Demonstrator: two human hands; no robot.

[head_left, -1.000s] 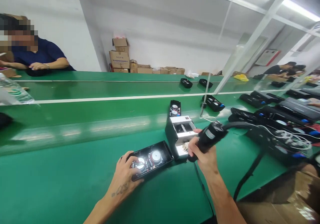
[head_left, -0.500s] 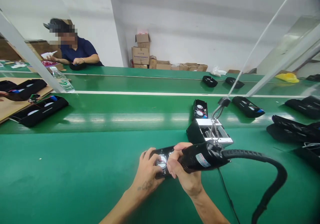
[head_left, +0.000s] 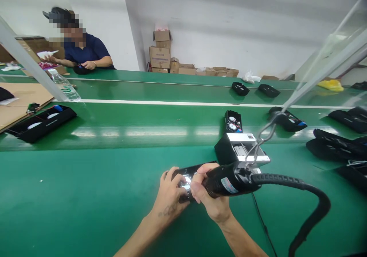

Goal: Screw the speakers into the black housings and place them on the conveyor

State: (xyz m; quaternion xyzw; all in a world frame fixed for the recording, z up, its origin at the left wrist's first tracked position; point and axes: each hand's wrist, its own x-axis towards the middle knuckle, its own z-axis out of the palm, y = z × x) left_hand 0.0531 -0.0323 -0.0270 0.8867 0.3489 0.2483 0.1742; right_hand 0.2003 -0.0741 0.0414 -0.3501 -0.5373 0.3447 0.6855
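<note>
A black speaker housing [head_left: 189,171] with shiny round drivers lies on the green bench [head_left: 86,196] in front of me. My left hand [head_left: 169,196] grips its near left end, fingers curled over the edge. My right hand [head_left: 210,199] is wrapped round a black electric screwdriver [head_left: 232,179], whose tip points down at the housing. A thick black cable [head_left: 304,196] runs from the tool to the right, and a wire hook [head_left: 262,140] hangs it from above.
A black and silver box [head_left: 241,150] stands just behind the housing. More black housings [head_left: 40,121] lie left, right and on the conveyor belt [head_left: 160,96]. A water bottle [head_left: 64,85] stands at left. A person in dark blue [head_left: 83,52] works across the line. Cardboard boxes [head_left: 160,54] sit by the wall.
My right hand brought the screwdriver from the box at right over to the housing under my left hand. My view swung left, then held nearly still.
</note>
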